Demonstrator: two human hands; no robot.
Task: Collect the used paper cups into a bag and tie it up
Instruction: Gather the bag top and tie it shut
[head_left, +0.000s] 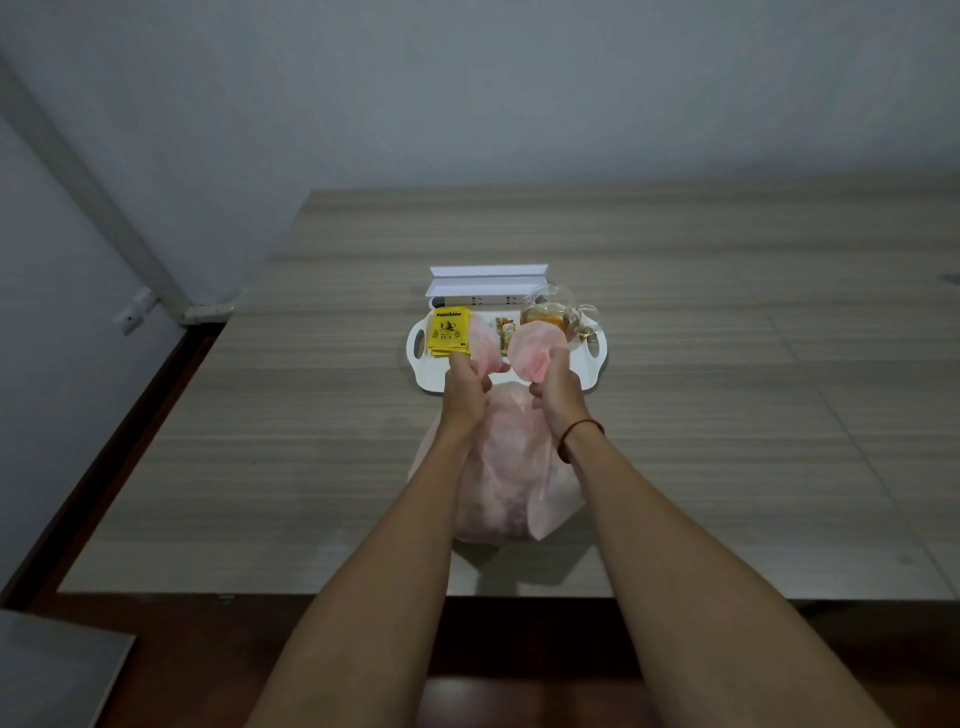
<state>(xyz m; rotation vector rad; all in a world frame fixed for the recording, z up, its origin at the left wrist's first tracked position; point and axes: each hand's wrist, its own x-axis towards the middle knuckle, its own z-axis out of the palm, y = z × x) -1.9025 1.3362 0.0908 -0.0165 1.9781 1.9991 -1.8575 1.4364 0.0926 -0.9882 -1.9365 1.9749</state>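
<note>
Bag (498, 483): pink, thin plastic, sits bulging on the table (727, 415) just in front of the white tray (431, 385), on the person's side of it. Contents show only as a blur through the plastic, so I can't make out cups. Both bag ears are pulled up above the bag body and overlap the tray's near edge in view. Left hand (465, 387) is clenched around the left ear (483, 345), fingers curled, plastic fanning out above the fist. Right hand (553, 387) grasps the right ear (537, 345) the same way, with the plastic puffed out above the knuckles. The hands are close together but not touching, and no knot is visible. Red string bracelet (582, 428) on the right wrist. On the tray: yellow tea packets (449, 332) at its left end, small sachets (506, 332) mid-tray, and a glass teapot (550, 312) with amber liquid toward its right end. White box (488, 283) lies directly behind the tray, touching or nearly so; can't tell which.
</note>
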